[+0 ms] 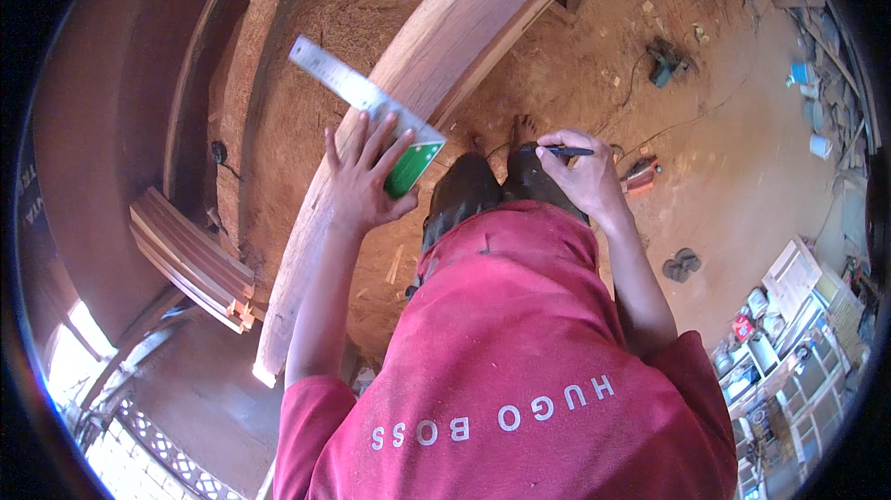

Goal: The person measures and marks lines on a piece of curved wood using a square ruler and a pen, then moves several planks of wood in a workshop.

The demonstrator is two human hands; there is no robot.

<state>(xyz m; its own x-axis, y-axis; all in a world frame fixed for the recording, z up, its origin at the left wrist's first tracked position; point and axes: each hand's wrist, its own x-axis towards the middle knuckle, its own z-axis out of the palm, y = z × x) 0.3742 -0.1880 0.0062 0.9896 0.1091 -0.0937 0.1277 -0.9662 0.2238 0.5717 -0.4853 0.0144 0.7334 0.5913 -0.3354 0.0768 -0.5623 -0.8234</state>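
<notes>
A long reddish-brown wooden beam (455,45) runs from the top of the view down to the lower left. Across it lies a try square (339,76) with a silver blade and a green handle, the handle against the beam's right edge. My left hand (360,186) holds the square, its fingers spread over the blade's handle end and the beam, the thumb beside the green part. Out to the right, above my knee and apart from the beam, my right hand (591,175) is closed around a slim black pen (564,150), pointing left.
Several wooden strips (190,259) are stacked at the left. A green corded power tool (664,64) and an orange-red tool (640,173) lie on the dusty floor. Dark sandals (681,264) lie at the right, near a cluttered shelf (789,361).
</notes>
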